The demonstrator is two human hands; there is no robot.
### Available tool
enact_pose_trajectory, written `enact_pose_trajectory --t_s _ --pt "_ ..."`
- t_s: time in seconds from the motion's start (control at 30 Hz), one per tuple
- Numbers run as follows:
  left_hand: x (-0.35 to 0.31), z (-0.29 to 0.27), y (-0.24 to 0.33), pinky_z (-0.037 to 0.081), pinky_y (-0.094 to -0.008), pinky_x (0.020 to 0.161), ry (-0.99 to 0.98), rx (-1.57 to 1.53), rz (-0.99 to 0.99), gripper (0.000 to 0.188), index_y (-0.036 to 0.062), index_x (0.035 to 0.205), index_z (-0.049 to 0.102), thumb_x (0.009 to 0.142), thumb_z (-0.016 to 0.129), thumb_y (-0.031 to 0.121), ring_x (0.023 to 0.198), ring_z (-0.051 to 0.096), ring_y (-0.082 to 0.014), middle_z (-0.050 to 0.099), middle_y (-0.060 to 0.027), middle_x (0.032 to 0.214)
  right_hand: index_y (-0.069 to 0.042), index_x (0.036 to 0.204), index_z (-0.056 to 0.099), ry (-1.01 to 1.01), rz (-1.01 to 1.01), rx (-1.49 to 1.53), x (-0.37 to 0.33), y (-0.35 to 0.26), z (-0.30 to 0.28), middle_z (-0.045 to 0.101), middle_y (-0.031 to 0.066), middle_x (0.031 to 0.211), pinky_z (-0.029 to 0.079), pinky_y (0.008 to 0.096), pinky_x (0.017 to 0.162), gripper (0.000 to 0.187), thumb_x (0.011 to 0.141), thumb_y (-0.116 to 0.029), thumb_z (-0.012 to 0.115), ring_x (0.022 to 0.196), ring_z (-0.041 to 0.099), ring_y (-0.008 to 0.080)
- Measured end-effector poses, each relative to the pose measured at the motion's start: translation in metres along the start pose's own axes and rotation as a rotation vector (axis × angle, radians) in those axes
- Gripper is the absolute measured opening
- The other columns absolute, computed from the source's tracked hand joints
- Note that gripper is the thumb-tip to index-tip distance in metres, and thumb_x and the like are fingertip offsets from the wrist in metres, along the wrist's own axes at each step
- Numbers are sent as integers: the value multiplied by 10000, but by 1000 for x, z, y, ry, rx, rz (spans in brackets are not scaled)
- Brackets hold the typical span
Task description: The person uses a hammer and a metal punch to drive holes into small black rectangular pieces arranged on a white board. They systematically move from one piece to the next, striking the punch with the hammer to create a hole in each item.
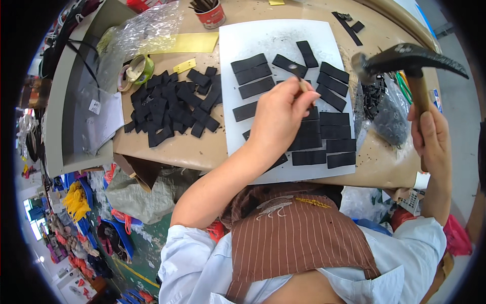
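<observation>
Nearest, an apron [304, 238] is covering the person's front, just short of the counter [192, 158]. There, a white board [238, 38] is lying under rows of black strips [309, 158], which are sitting flat and close together, probably so each is easy to reach. On the right, the right hand [433, 133] is clamping low round the handle of a hammer [405, 61], likely for leverage, while the head is hanging well above the counter. On the left, a loose pile [167, 109] of strips is lying off the board, apparently leaving room for the rows. Over the board, the left hand [283, 101] is pinching a slim rod [302, 84] between thumb and fingers, seemingly to steady it; its dark end is pointing down at one tilted strip [281, 62] near the far end, though I cannot tell whether they are touching. Farther off, tape [148, 75] is resting by the pile, and a tin [211, 19] is holding sticks upright, perhaps keeping them together.
</observation>
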State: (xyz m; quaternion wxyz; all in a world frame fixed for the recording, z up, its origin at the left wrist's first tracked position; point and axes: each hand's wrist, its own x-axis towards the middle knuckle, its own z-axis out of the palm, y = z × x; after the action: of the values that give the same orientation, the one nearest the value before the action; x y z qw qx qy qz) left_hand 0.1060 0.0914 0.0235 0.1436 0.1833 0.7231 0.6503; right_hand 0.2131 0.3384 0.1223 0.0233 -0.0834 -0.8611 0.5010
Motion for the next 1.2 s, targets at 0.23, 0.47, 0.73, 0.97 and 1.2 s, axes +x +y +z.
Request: enact_pose_trajectory --t_s 0.23,0.47,0.73,0.97,1.2 --pt "7 15 -27 560 -251 660 -33 224 17 125 -41 878 559 921 543 75 784 634 -119 633 -64 911 -33 950 538 15 -32 51 -10 20 -5 362 -80 517 209 161 414 368 997 -365 385 432 281 -16" --pt "5 15 -28 561 -250 662 -17 236 4 109 -39 885 564 908 560 68 788 634 -114 635 -54 918 -28 969 555 39 -65 14 2 17 -11 365 -75 546 196 165 419 375 998 -359 381 458 282 -13" --pt "4 22 -30 520 -316 606 28 518 412 71 1 874 596 866 610 70 713 647 -233 640 -107 836 -26 911 560 -4 -526 -261 22 -9 -47 466 -16 571 261 167 408 296 979 -275 414 422 344 49" --pt "7 19 -38 537 -250 634 34 300 134 123 -33 859 529 908 564 74 717 634 -139 630 -93 800 -15 992 537 32 -300 170 12 -17 -12 410 -59 537 221 165 413 407 1006 -370 338 439 307 -6" --pt "2 13 -36 522 -273 615 -9 359 203 116 -22 836 548 885 590 74 696 622 -141 629 -79 800 -36 1020 528 191 -295 57 11 -23 -50 367 -58 511 238 171 378 452 987 -436 320 394 291 19"
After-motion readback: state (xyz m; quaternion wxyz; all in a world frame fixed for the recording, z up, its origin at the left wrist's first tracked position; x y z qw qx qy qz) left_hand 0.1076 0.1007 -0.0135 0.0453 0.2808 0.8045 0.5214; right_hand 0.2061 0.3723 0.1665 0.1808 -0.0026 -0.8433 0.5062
